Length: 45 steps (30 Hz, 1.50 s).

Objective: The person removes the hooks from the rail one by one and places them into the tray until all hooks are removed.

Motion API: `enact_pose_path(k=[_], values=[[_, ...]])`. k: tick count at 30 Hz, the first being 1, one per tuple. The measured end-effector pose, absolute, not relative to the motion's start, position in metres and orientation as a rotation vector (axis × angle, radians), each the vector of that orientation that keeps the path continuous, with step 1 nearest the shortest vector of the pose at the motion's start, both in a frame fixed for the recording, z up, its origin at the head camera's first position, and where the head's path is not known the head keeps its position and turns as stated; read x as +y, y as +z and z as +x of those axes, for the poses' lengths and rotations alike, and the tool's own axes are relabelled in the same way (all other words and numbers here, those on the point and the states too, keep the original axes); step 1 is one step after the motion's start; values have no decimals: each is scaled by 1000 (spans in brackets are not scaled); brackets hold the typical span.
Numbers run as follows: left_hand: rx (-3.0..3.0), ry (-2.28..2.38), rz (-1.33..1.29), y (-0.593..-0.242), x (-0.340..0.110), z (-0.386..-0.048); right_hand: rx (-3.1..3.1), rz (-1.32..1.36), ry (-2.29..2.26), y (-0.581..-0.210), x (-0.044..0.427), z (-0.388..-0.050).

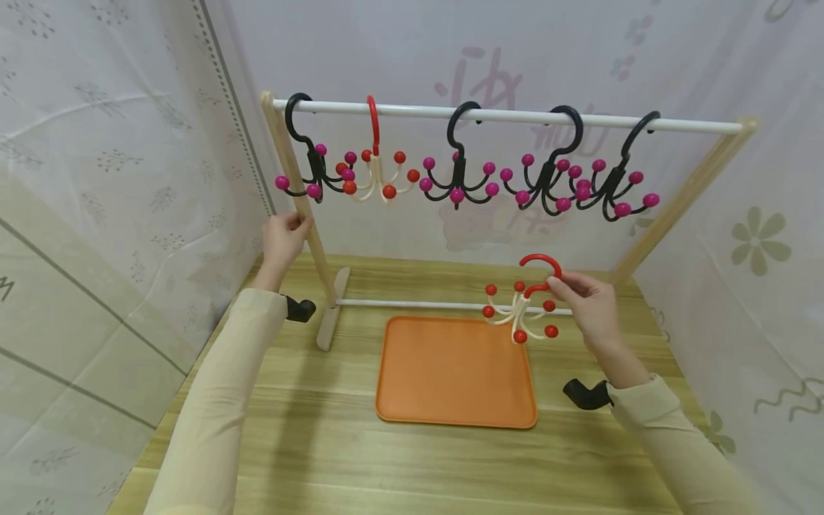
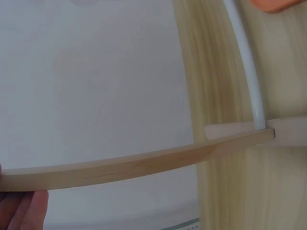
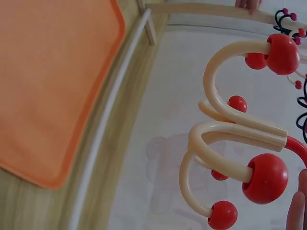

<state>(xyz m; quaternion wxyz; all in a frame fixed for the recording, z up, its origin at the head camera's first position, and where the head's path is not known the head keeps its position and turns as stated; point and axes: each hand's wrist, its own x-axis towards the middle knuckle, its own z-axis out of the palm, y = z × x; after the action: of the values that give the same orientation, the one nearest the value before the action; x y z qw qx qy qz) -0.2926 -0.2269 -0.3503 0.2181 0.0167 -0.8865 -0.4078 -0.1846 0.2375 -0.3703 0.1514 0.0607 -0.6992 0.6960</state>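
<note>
In the head view my right hand (image 1: pixel 595 311) pinches the red hook of a cream multi-arm hanger (image 1: pixel 520 307) tipped with red balls. This hanger hangs in the air over the back right of an orange tray (image 1: pixel 453 372). My left hand (image 1: pixel 283 239) grips the left wooden post (image 1: pixel 315 250) of a rack; the left wrist view shows fingers (image 2: pixel 33 211) against that post. On the rack's white top rod (image 1: pixel 412 111) hang a cream hanger with a red hook (image 1: pixel 376 172) and several black hangers (image 1: pixel 458 175) with pink balls.
A white lower rod (image 1: pixel 412 305) runs behind the tray, joined to a wooden foot (image 1: pixel 333 307) on the left. The right post (image 1: pixel 682 200) leans beside the patterned curtain (image 1: pixel 759 286). All stand on a wood-grain table (image 1: pixel 335 458).
</note>
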Motion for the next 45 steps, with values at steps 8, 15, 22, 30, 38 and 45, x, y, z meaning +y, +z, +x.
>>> enact_pose_path(k=[8,15,22,30,38,45], values=[[-2459,-1133,41,-350,-228,-293,-2026,297,2120,-532,282,-268],[-2461,-1113,46,-350,-227,-293,-2205,184,1949,-600,272,-286],[-2456,-1086,39,-351,-227,-293,-2222,182,2070,-500,206,-220],[-2465,-1084,45,-352,-227,-292,-2346,42,2026,-465,157,-200],[-2464,-1095,38,-351,-227,-292,-2288,124,2047,-483,130,-211],[-2470,-1092,28,-350,-227,-291,-2356,37,2014,-478,102,-214]])
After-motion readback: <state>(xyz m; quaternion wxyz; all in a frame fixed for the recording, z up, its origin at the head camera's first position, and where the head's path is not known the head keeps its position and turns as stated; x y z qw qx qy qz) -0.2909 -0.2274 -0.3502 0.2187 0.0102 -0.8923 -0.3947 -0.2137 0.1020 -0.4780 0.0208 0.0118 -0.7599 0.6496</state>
